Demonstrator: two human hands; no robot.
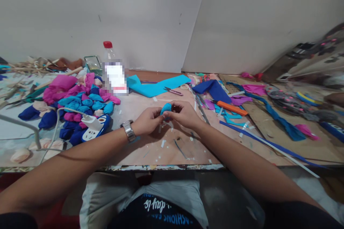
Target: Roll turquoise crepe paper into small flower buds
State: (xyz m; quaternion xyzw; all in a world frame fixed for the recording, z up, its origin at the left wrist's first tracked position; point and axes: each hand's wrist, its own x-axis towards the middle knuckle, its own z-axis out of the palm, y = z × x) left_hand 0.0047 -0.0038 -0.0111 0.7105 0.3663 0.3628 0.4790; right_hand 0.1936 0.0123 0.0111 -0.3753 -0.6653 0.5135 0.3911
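Between the fingertips of both hands is a small light-blue crepe-paper rosebud (pixel 166 107), raised just over the table (pixel 161 154). My left hand (pixel 148 120) pinches it from the left, and a metal watch circles that wrist. From the right, the closed fingers of my right hand (pixel 184 113) press on it, with the thumb across its lower edge. The fingers partly cover its base. Behind the hands lie small thread snips (pixel 174 91) and a long light-blue paper strip (pixel 153 89).
Pink, blue and navy paper buds (pixel 77 102) heap up at left, beside a power socket (pixel 96 128) with a cable. A bottle (pixel 108 48) stands behind. To the right lie an orange utility knife (pixel 231 107), blue strips and cardboard (pixel 271 128).
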